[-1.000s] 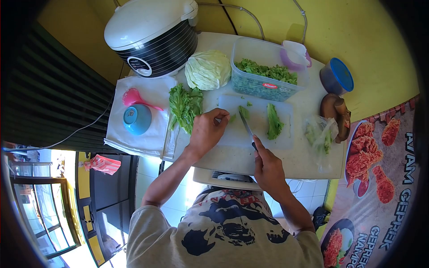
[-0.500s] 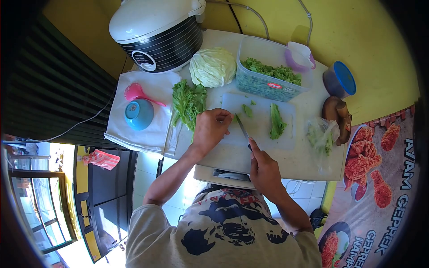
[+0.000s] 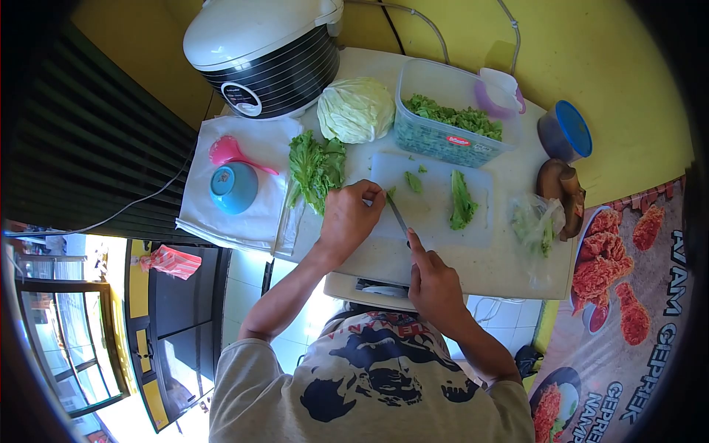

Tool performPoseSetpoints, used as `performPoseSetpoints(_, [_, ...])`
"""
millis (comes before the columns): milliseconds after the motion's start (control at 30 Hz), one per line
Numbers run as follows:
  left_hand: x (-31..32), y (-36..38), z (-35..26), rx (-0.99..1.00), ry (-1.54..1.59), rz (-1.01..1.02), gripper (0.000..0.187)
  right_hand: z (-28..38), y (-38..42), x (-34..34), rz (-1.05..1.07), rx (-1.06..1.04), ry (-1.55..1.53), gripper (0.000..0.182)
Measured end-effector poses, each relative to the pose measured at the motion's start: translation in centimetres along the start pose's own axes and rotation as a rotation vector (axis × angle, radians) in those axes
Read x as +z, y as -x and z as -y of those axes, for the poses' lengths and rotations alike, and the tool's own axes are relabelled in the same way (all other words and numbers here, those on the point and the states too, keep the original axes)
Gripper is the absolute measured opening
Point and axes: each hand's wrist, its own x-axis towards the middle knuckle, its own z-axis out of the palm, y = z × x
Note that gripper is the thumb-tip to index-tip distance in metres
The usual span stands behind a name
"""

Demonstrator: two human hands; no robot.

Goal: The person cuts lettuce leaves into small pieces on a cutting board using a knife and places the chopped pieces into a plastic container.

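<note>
My right hand (image 3: pixel 436 284) is closed on the handle of a knife (image 3: pixel 398 215), its blade pointing up and left over the near left part of the white cutting board (image 3: pixel 432 230). Beside the knife tip, my left hand (image 3: pixel 354 214) pinches a small bit of green leaf (image 3: pixel 391 192). On the board lie a lettuce leaf (image 3: pixel 462 201) and a smaller leaf piece (image 3: pixel 413 182). A bunch of lettuce (image 3: pixel 316 166) lies just beyond my left hand.
Behind the board stand a clear tub (image 3: pixel 450 144) of cut greens and a pale cabbage (image 3: pixel 356 111). Farther left are a rice cooker (image 3: pixel 269 70), a blue bowl (image 3: pixel 233 188) and a pink ladle (image 3: pixel 225 150). A plastic bag (image 3: pixel 538 225) of greens lies right.
My right hand and the knife have moved slightly left, closer to my left hand. The whole view has shifted a little.
</note>
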Motion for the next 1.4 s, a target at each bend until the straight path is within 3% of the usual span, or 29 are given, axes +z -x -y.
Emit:
performPoseSetpoints(500, [-0.6,-0.1,-0.1,-0.045,0.017,0.031,0.015,0.3,-1.5,-0.1,0.075,0.004,0.142,0.074])
performPoseSetpoints(600, [-1.4,0.1,-0.5,0.027,0.012,0.074,0.013,-0.3,-0.4,-0.7,0.049,-0.013,0.099,0.072])
performPoseSetpoints(800, [-0.2,-1.3,-0.1,0.354,-0.107,-0.027,0.015,-1.1,-0.7,-1.0,-0.110,-0.011,-0.030,0.070])
performPoseSetpoints(900, [0.5,-1.1,-0.6,0.315,-0.136,0.058,0.015,-1.8,-0.7,-1.1,-0.125,0.022,-0.038,0.070])
performPoseSetpoints(1100, [0.7,-2.2,-0.7,0.437,-0.233,0.163,0.017,-2.6,0.0,-0.5,-0.118,0.062,-0.021,0.067])
performPoseSetpoints(1200, [-0.8,-3.6,-4.1,0.562,-0.123,0.186,0.017,-2.6,0.0,-0.6,-0.115,0.073,-0.019,0.067])
performPoseSetpoints(1400, [-1.8,-10.2,-8.9,0.817,-0.157,-0.147,0.024,-2.4,0.2,-0.7,-0.096,0.057,0.013,0.067])
